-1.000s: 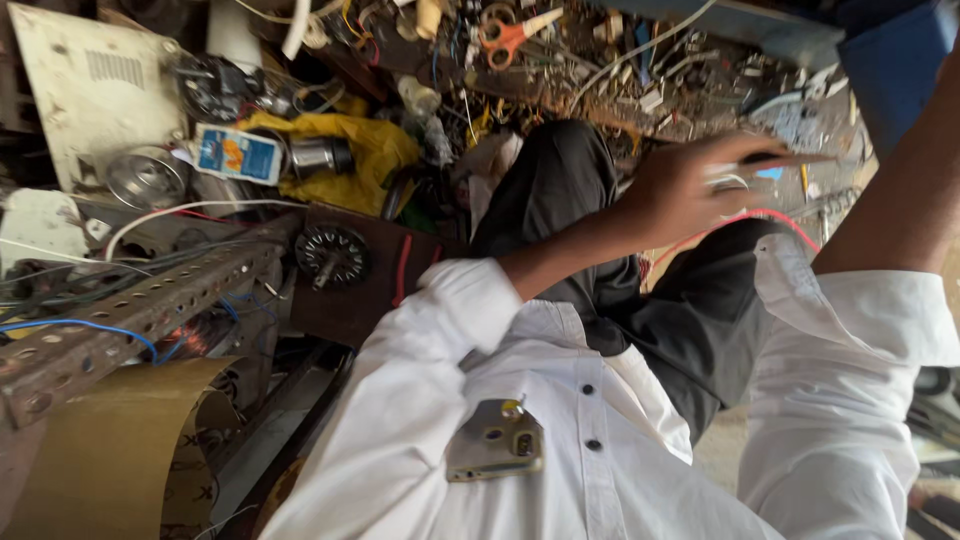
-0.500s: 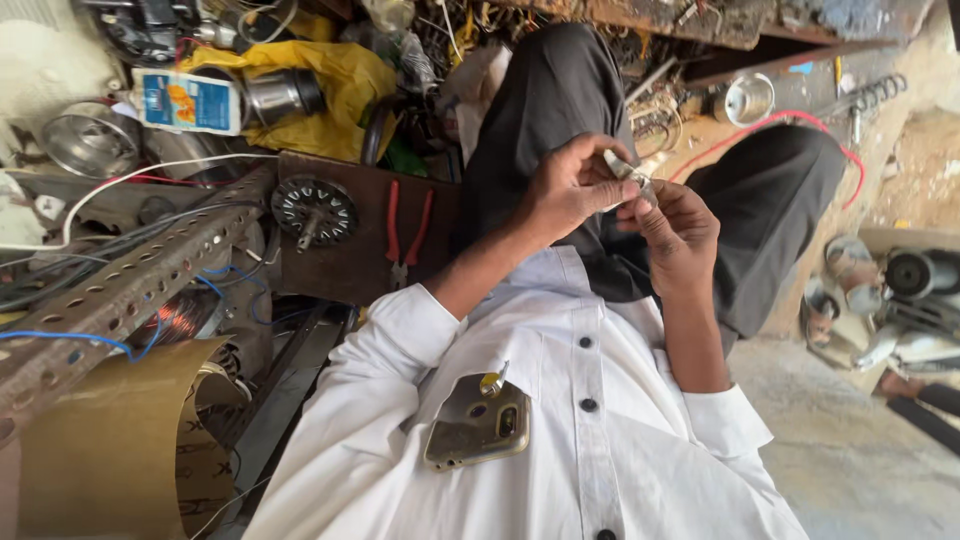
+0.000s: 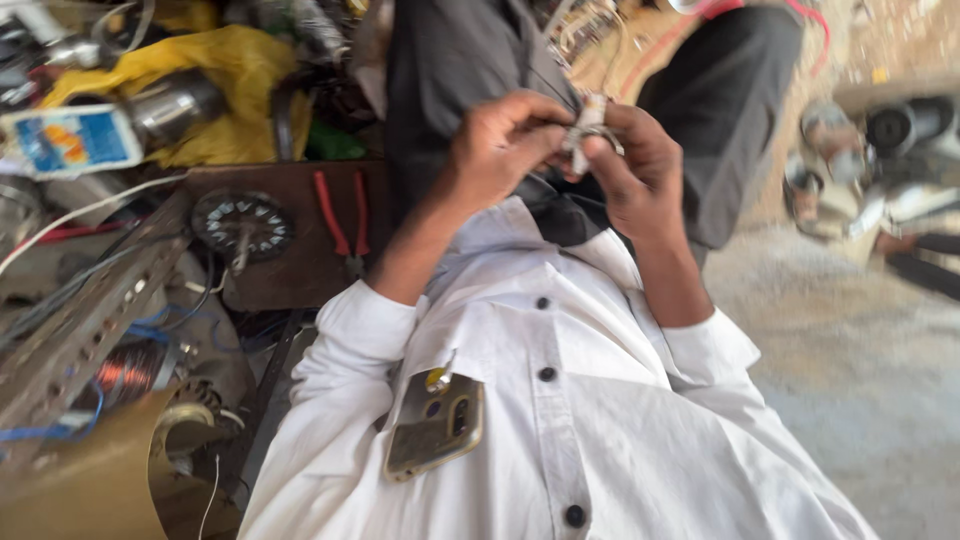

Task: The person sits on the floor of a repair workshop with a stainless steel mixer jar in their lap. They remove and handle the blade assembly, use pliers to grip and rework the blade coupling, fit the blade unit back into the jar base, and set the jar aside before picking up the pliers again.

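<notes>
Cluttered workshop ground surrounds a seated person in a white shirt (image 3: 560,430) and dark trousers (image 3: 470,90), seen from above. Both hands have come together over the lap since a second ago, when one arm was stretched far out toward the scattered parts; the reach is over and close finger work is under way. The left hand (image 3: 500,150) and the right hand (image 3: 640,175) pinch a small pale metal part (image 3: 588,125) between their fingertips, each hand clenched on it from its own side; blur hides what the part is. Beside the left hand, past the trouser leg, red-handled pliers (image 3: 340,215) lie on a dark brown board (image 3: 300,260), next to a round toothed rotor disc (image 3: 242,222). Farther from that hand sit a yellow cloth (image 3: 225,70), a metal cylinder (image 3: 175,100) and a blue-and-white box (image 3: 70,140). A gold phone (image 3: 435,425) sticks out of the shirt pocket. A copper wire coil (image 3: 128,370) lies below the board.
</notes>
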